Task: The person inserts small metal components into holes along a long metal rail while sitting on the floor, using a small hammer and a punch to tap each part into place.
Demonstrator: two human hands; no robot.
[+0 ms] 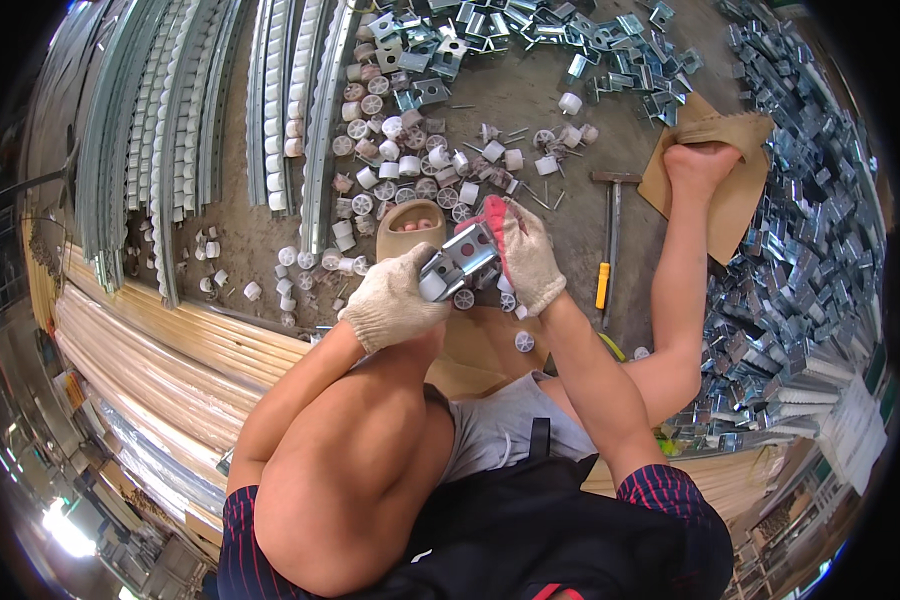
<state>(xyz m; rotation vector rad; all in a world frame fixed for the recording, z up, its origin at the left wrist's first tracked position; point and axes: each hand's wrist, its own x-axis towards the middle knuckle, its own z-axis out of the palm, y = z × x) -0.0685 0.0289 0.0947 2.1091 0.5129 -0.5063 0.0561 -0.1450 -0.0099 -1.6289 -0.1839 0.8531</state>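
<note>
In front of me my left hand (pixel 395 300), in a cream knitted glove, is closed on the near left end of a shiny metal bracket (pixel 473 247). The bracket has folded sides and round holes. A white roller (pixel 433 286) shows at its lower end, by my left fingertips; whether it sits inside the metal I cannot tell. My right hand (pixel 530 258), in a cream glove with pink-red coated fingers, closes on the bracket's far right side. Beyond my hands, many loose white rollers (pixel 410 166) lie on the floor, some with spokes.
Long metal rails (pixel 325 140), some lined with white rollers, lie at the left. Loose brackets (pixel 500 25) are heaped at the far side, and a larger bracket pile (pixel 790 250) fills the right. A hammer (pixel 615 225) and a yellow-handled tool (pixel 602 286) lie right of my hands.
</note>
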